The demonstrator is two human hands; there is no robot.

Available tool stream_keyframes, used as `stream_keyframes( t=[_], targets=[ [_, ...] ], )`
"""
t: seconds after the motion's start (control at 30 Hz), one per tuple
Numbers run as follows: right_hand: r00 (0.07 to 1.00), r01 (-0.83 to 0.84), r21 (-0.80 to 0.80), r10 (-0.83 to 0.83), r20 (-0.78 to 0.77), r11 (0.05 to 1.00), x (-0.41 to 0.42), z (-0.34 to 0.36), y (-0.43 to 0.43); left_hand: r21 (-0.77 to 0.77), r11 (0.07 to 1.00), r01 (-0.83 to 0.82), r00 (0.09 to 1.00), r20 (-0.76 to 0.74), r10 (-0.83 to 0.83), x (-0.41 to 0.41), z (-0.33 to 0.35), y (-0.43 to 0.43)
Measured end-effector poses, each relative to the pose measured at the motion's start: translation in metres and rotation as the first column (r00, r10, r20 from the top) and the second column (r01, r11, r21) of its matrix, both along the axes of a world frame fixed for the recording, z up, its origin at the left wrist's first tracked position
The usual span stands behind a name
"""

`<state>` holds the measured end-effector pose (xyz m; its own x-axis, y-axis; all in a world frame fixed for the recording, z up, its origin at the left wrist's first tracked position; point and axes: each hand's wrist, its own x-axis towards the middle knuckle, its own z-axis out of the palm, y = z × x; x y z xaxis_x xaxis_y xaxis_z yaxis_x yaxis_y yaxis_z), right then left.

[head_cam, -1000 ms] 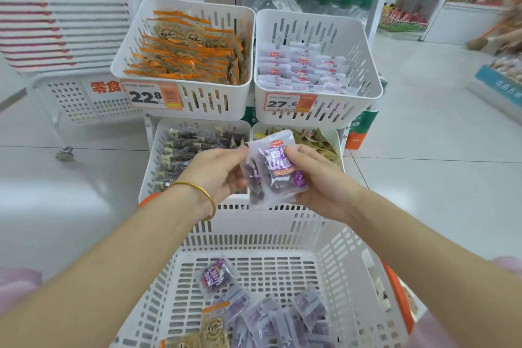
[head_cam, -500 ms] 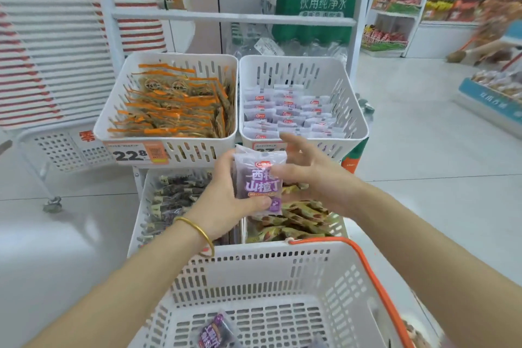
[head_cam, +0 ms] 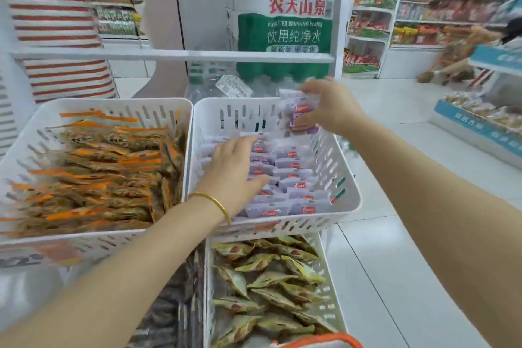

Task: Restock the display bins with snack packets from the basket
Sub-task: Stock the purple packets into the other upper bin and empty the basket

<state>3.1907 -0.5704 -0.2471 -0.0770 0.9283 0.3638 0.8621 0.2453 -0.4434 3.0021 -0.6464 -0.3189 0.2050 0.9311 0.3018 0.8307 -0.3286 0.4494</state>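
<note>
Head | packet (head_cam: 293,110) pinched in right hand (head_cam: 334,110) fingers (head_cam: 312,90) | over bin (head_cam: 330,161)

A purple snack packet (head_cam: 300,117) is held upright in the right hand (head_cam: 332,109) above the back right corner of a white slotted display bin (head_cam: 349,178). Rows of matching packets (head_cam: 295,188) are laid inside it.

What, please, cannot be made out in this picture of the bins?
Head view:
- The basket: cut off by the bottom edge; contents unseen.
- The purple packet: print motion-blurred, in the right hand.
- The row of packets: partly covered by the left hand.
- The price label: blurred, unreadable.
</note>
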Motion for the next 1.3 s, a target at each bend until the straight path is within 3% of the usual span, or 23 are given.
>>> stream_keyframes(
  t=[0.13,0.27,0.47,0.6,0.83,1.03,1.2,1.3],
  targets=[
    [0.980,-0.059,-0.100,0.077,0.186,0.993,-0.001,-0.014,0.040,0.011,1.000,0.018,0.999,-0.043,-0.017,0.003,-0.008,0.009],
    [0.964,-0.075,-0.237,0.132,0.232,0.969,0.000,-0.028,0.058,0.014,0.999,0.032,0.999,-0.044,-0.031,0.001,-0.016,0.011],
    [0.940,-0.100,-0.234,0.169,0.296,0.967,-0.005,-0.058,0.058,0.001,1.000,0.019,0.999,-0.029,-0.019,-0.001,-0.020,0.011],
    [0.916,-0.031,-0.094,0.065,0.395,0.995,-0.002,-0.051,0.054,-0.013,1.000,0.017,1.000,0.007,-0.017,-0.002,-0.019,0.009],
    [0.973,0.004,0.185,-0.047,0.227,0.983,0.007,-0.028,0.032,-0.003,1.000,0.001,0.999,0.035,-0.001,-0.006,-0.019,0.006],
    [0.970,0.010,0.159,-0.049,0.239,0.987,-0.010,-0.038,0.026,-0.009,1.000,-0.001,1.000,0.018,0.001,-0.009,-0.022,0.001],
    [0.983,-0.035,-0.036,0.041,0.178,0.999,-0.010,-0.031,0.022,-0.010,1.000,0.002,1.000,0.014,-0.002,-0.009,-0.022,0.001],
    [0.988,-0.030,-0.032,0.035,0.153,0.999,-0.008,-0.031,0.020,-0.014,1.000,0.006,1.000,0.009,-0.006,-0.009,-0.022,0.000]
  ],
)
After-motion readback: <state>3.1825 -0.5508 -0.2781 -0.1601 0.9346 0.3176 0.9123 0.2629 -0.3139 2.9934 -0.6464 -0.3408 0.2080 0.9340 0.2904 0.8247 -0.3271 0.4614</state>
